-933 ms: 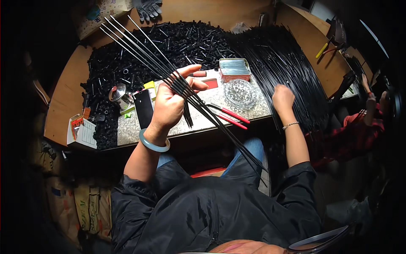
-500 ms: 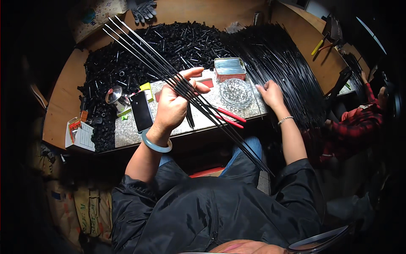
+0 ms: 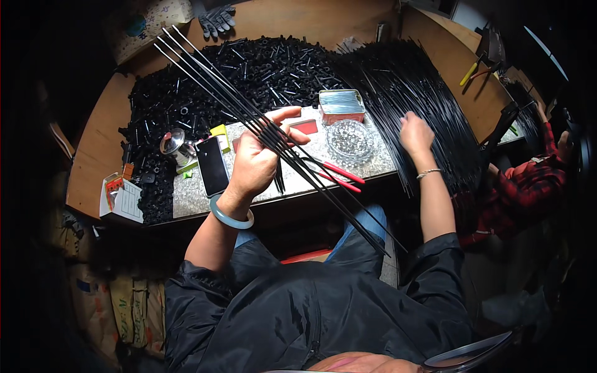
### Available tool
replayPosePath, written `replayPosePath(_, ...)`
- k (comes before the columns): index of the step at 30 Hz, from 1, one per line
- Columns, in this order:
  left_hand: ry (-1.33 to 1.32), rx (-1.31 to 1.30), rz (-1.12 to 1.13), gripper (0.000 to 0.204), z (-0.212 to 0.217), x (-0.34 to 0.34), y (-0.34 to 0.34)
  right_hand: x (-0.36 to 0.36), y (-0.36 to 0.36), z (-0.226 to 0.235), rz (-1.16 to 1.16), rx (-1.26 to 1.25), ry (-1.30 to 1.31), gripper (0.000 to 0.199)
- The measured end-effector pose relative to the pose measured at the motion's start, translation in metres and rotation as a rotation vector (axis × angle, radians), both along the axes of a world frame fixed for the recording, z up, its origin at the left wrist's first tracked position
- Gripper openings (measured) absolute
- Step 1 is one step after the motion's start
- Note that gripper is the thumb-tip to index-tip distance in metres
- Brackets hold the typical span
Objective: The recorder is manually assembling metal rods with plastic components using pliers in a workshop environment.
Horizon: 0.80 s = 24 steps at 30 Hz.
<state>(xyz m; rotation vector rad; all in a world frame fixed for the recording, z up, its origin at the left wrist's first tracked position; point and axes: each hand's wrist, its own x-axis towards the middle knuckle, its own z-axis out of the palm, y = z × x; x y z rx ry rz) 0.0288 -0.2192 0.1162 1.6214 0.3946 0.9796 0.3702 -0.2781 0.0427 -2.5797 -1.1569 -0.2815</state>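
Over the near edge of the surface (image 3: 93, 168), in the head view, the left hand (image 3: 258, 163) has its fingers closed around a bundle of thin black rods (image 3: 211, 81), gripping them about midway. The rods slant from the far left corner of the surface, pass through the hand, and run out past the near edge over the person's lap. A pale bangle (image 3: 230, 216) sits on that wrist. Just left of the hand a dark phone (image 3: 212, 165) lies flat on a pale stone slab (image 3: 292, 180), with a small metal lidded pot (image 3: 175, 142) beside it. Red-handled pliers (image 3: 339, 175) lie on the slab near its near edge, and a glass ashtray (image 3: 351, 138) and a flat tin (image 3: 341, 104) stand further back. The right hand (image 3: 415, 132) rests on a big heap of loose black rods (image 3: 404, 81) toward the right edge, fingers spread and curled into them, gripping nothing that can be made out. Small black parts (image 3: 261, 68) cover the far middle.
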Motion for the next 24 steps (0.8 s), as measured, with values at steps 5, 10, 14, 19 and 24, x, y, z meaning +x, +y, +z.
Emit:
replayPosePath(5,0.017,-0.013,-0.004,0.034,0.001,0.001,0.002,0.028,-0.024,0.037,0.055,-0.112,0.073,0.022)
replayPosePath(10,-0.013,-0.016,-0.056,0.033,-0.001,0.005,0.002,0.067,-0.034,0.063,0.161,-0.053,0.108,0.024)
replayPosePath(14,-0.025,-0.008,-0.066,0.031,0.001,0.008,0.001,0.082,-0.043,0.086,0.168,-0.070,0.091,0.024)
replayPosePath(19,-0.019,0.032,-0.052,0.031,-0.002,0.013,0.002,0.098,-0.052,0.096,0.105,-0.092,0.098,0.024)
replayPosePath(24,-0.029,0.022,-0.062,0.032,-0.005,0.015,0.004,0.104,-0.073,0.140,0.144,-0.194,0.169,0.024)
